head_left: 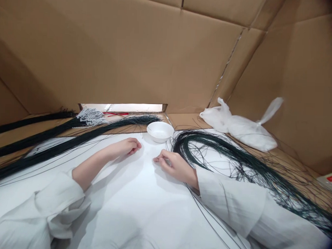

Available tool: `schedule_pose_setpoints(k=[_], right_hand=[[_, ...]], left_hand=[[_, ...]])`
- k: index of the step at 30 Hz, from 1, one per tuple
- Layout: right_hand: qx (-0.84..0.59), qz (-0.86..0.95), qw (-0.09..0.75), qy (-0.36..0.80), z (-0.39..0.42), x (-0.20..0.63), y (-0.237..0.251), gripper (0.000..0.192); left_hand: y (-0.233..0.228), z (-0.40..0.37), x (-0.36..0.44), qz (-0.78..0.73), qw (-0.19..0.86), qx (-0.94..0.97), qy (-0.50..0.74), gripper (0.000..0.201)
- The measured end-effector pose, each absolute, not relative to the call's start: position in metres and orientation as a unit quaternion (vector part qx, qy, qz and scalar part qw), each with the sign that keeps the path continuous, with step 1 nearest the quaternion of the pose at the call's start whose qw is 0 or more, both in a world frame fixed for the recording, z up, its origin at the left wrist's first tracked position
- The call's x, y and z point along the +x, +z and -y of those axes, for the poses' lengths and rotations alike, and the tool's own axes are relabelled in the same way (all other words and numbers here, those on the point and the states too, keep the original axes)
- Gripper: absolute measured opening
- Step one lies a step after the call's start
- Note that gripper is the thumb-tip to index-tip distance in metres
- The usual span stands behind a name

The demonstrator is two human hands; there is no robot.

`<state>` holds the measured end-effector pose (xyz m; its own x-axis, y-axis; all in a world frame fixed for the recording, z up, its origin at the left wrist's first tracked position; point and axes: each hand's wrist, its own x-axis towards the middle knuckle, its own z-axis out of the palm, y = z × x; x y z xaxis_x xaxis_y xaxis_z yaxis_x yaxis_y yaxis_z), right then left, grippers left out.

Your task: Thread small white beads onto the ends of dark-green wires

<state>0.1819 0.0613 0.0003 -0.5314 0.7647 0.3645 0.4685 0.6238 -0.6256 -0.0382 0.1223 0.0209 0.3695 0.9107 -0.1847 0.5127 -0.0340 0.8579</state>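
**Hands rest among dark wire strands**

At centre frame, the left hand [126, 146] lies loosely curled on the white table [130, 210], holding nothing. The right hand [173, 164] pinches a thin dark wire [168, 162] just below a white bowl [160, 131]. A curved wire bundle [235, 156] sweeps right.

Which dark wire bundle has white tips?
The straight dark green wire bundle second from the back on the left; its far end carries white beaded tips. The others end bare.
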Motion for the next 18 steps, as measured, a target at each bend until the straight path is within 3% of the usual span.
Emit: schedule_pose_setpoints(k=[4, 11, 18], right_hand=[[-0.363, 0.843, 0.317, 0.239, -0.061, 0.182, 0.001, 0.012], [-0.37, 0.836, 0.323, 0.246, -0.061, 0.183, 0.0, 0.012], [-0.364, 0.843, 0.317, 0.237, -0.059, 0.183, 0.0, 0.01]], left_hand=[[0.03, -0.122, -0.046, -0.491, 0.542, 0.656, 0.186, 0.023], [0.03, -0.127, -0.055, -0.48, 0.58, 0.635, 0.174, 0.03], [0.037, -0.131, -0.049, -0.5, 0.495, 0.662, 0.259, 0.024]])
